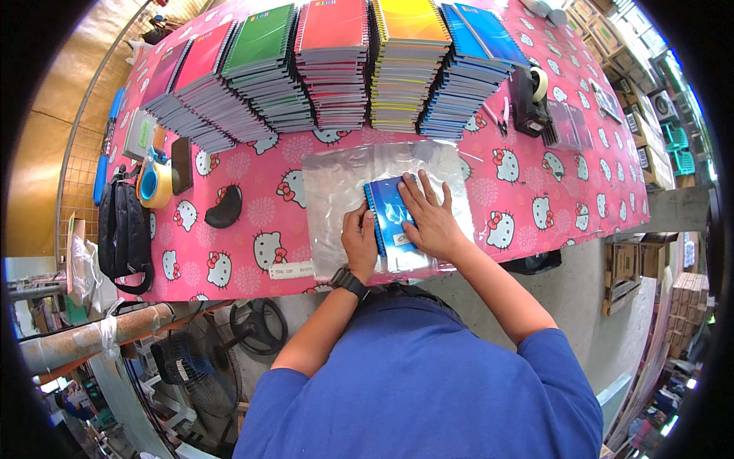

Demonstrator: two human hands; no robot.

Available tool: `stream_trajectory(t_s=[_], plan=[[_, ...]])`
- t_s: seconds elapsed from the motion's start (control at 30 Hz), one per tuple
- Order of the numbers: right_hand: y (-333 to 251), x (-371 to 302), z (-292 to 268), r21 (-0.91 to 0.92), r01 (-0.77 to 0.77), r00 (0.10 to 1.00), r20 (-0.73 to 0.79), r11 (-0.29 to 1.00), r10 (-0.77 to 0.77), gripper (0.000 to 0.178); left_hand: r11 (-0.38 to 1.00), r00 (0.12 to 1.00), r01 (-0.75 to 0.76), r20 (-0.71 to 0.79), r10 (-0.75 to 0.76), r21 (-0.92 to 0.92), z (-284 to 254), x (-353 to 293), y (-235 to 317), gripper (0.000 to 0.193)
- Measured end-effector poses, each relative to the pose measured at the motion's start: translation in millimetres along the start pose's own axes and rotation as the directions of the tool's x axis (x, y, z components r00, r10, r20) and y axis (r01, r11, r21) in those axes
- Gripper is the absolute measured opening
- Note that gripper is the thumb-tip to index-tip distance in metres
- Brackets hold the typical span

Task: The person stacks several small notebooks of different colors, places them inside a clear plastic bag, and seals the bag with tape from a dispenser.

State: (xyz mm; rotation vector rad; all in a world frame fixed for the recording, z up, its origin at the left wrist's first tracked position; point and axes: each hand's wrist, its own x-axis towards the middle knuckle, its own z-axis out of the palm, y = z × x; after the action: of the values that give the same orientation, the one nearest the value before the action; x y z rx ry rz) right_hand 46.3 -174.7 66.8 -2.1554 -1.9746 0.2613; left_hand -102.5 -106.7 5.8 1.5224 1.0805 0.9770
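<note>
A blue spiral-bound notebook (388, 208) lies in front of me on clear plastic sheets or bags (329, 191); whether it is inside one I cannot tell. My right hand (430, 216) is spread flat over the notebook's cover, fingers pointing to the far side. At the left, my left hand (358, 241) has its fingers bent and closed at the spiral edge, thumb against the binding. A black watch (350, 283) is on my left wrist.
Tall stacks of spiral notebooks, including a green stack (260, 38) and a yellow stack (413, 23), line the far side. A tape dispenser (529, 103) stands right. Tape rolls (153, 183), a phone (182, 166), a black pouch (224, 207) and a black bag (122, 229) lie left.
</note>
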Motion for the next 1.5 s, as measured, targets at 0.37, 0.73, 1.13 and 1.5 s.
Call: stream_trajectory(t_s=[0.37,0.73,1.13,1.5], plan=[[2,-3,7,-0.048,0.067,0.997,-0.045,0.997,-0.069,0.061,0.517,0.915,-0.102,-0.125,0.385,0.850,-30,14,15,0.027],[-2,-3,5,-0.043,0.077,0.994,-0.072,0.996,-0.080,0.063,0.812,0.795,0.583,0.212,-0.568,-0.009,-80,14,3,0.049],[-12,42,-5,0.486,0.029,0.971,-0.222,0.874,0.091,0.028,0.727,0.885,-0.456,0.344,0.313,0.513,5,-34,71,0.034],[27,46,-22,0.618,0.136,0.952,0.136,0.775,-0.275,0.048,0.725,0.790,-0.565,0.512,0.337,0.395,-27,18,22,0.060]])
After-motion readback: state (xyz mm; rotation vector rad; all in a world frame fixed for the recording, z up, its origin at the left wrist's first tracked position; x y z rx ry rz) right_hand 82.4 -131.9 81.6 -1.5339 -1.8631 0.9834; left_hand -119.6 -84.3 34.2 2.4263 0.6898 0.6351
